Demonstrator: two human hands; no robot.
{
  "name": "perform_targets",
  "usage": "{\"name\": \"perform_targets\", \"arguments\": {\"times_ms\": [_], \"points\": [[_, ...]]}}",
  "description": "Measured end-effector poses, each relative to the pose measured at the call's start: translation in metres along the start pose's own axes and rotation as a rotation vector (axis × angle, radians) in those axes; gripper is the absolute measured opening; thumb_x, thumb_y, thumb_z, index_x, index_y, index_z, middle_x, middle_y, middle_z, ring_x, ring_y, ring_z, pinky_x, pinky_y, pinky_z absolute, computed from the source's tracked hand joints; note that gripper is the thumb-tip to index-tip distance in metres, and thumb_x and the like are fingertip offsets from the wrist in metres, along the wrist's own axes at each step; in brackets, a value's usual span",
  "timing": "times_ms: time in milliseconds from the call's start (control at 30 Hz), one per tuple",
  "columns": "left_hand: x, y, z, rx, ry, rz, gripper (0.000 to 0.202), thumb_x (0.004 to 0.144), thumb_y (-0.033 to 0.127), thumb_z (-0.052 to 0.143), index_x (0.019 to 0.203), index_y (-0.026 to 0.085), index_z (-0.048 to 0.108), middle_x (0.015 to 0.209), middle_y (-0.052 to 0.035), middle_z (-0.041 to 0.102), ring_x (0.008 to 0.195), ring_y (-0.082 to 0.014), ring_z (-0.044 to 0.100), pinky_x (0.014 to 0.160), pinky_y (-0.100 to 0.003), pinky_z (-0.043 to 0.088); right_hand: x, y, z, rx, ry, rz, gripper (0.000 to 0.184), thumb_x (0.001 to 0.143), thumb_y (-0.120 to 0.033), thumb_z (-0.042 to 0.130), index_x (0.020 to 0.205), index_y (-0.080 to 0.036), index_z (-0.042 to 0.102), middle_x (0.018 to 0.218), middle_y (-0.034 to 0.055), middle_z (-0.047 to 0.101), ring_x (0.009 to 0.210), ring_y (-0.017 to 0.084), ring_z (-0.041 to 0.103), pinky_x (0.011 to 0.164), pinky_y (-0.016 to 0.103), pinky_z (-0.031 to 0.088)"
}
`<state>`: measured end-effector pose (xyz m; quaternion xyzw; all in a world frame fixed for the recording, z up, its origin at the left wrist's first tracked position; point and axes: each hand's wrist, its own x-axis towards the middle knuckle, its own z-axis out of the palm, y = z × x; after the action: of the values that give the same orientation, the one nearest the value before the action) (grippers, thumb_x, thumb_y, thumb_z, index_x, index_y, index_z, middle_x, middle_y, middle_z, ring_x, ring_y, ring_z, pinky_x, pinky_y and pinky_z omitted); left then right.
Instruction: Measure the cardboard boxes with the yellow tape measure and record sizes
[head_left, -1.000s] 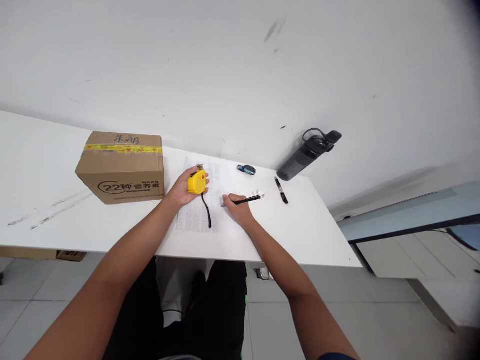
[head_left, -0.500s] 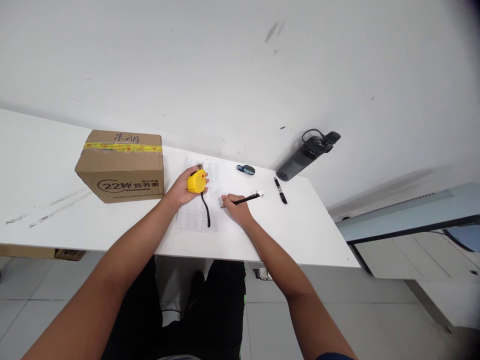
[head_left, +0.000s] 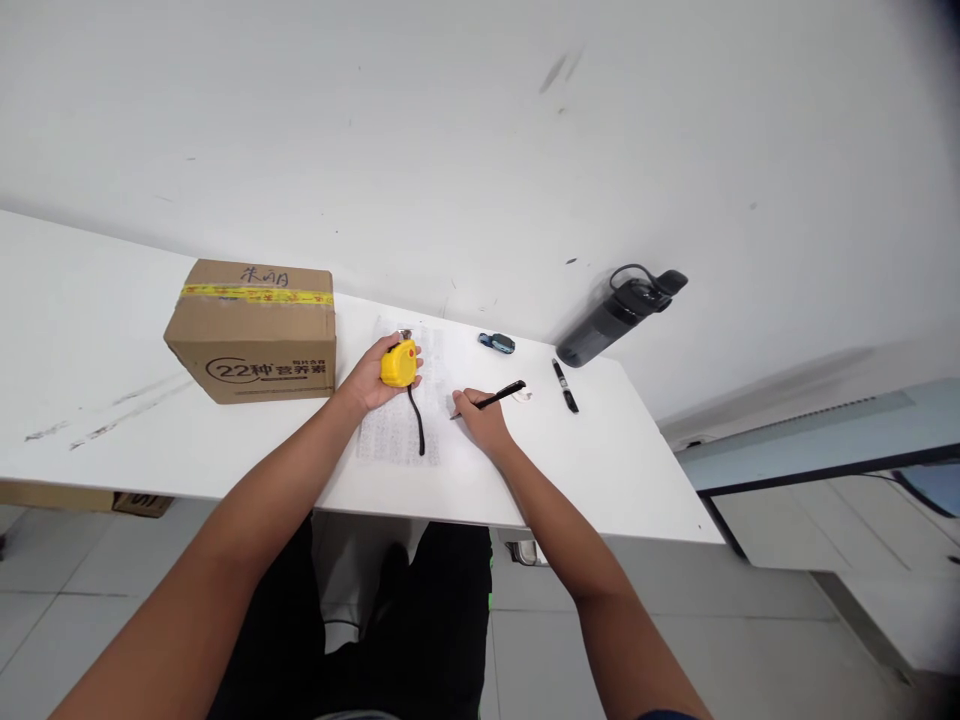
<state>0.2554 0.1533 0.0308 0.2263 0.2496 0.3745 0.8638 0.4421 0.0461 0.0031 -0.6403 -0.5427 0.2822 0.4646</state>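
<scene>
My left hand is wrapped round a yellow tape measure with a red button, its black strap hanging down over a printed sheet of paper. The metal end of the tape shows at the top of the case. My right hand grips a black pen in a writing hold, its tip at the right edge of the paper. Whether the tip touches the paper or the table I cannot tell.
A taped cardboard box stands left of my left hand on the white table. Toward the wall lie a small dark blue object and a capped pen. A dark water bottle leans at the back right.
The whole view has shifted slightly, with things appearing a little further right. The upper end of the pen has tipped up slightly. Both hands keep their holds.
</scene>
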Motion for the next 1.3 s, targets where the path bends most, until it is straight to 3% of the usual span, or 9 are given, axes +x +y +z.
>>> {"name": "perform_targets", "arguments": {"times_ms": [233, 633, 833, 1067, 1200, 1300], "points": [[-0.0012, -0.0002, 0.0004, 0.022, -0.032, 0.015, 0.024, 0.076, 0.036, 0.073, 0.088, 0.02, 0.061, 0.089, -0.0026, 0.066, 0.078, -0.0171, 0.063, 0.066, -0.032, 0.052, -0.0005, 0.001, 0.0019, 0.017, 0.085, 0.008, 0.039, 0.081, -0.047, 0.055, 0.051, -0.022, 0.048, 0.052, -0.0027, 0.046, 0.057, 0.014, 0.045, 0.06, 0.029, 0.038], [0.0001, -0.0004, -0.0014, 0.045, -0.047, 0.023, 0.026, 0.075, 0.037, 0.074, 0.088, 0.019, 0.062, 0.091, -0.0039, 0.066, 0.08, -0.0177, 0.062, 0.068, -0.032, 0.051, -0.0008, 0.002, 0.0004, -0.011, 0.021, -0.031, 0.042, 0.083, -0.05, 0.055, 0.051, -0.022, 0.051, 0.053, -0.0015, 0.05, 0.058, 0.015, 0.046, 0.061, 0.03, 0.041], [0.0003, 0.0, -0.0007, 0.045, -0.021, 0.02, 0.027, 0.075, 0.038, 0.074, 0.088, 0.019, 0.062, 0.091, -0.0036, 0.066, 0.08, -0.0177, 0.062, 0.067, -0.032, 0.051, -0.0003, 0.0001, -0.0005, 0.041, 0.301, -0.018, 0.048, 0.089, -0.06, 0.049, 0.059, -0.022, 0.054, 0.061, 0.0002, 0.055, 0.065, 0.017, 0.053, 0.069, 0.031, 0.044], [-0.0001, -0.0001, 0.0002, 0.045, -0.01, 0.018, 0.026, 0.076, 0.038, 0.073, 0.088, 0.019, 0.062, 0.09, -0.0036, 0.066, 0.08, -0.018, 0.063, 0.066, -0.032, 0.051, 0.0011, 0.0056, 0.0008, 0.019, 0.284, -0.026, 0.063, 0.089, -0.078, 0.033, 0.075, -0.022, 0.06, 0.061, -0.0002, 0.05, 0.062, 0.017, 0.052, 0.06, 0.03, 0.042], [-0.0004, -0.0002, -0.0004, 0.046, -0.022, 0.014, 0.027, 0.075, 0.039, 0.074, 0.088, 0.019, 0.062, 0.091, -0.0038, 0.067, 0.08, -0.0179, 0.063, 0.066, -0.032, 0.051, 0.0008, 0.0077, 0.0002, 0.103, 0.281, 0.024, 0.063, 0.088, -0.078, 0.039, 0.078, -0.021, 0.064, 0.053, -0.0037, 0.041, 0.053, 0.015, 0.045, 0.056, 0.029, 0.04], [-0.0005, 0.0, -0.0006, 0.044, -0.036, 0.01, 0.026, 0.074, 0.038, 0.074, 0.088, 0.02, 0.062, 0.091, -0.0034, 0.066, 0.078, -0.0174, 0.064, 0.066, -0.032, 0.052, 0.0, 0.0061, -0.0009, 0.058, 0.279, 0.011, 0.061, 0.09, -0.075, 0.039, 0.078, -0.021, 0.066, 0.056, -0.0015, 0.049, 0.058, 0.017, 0.051, 0.06, 0.03, 0.042]]}}
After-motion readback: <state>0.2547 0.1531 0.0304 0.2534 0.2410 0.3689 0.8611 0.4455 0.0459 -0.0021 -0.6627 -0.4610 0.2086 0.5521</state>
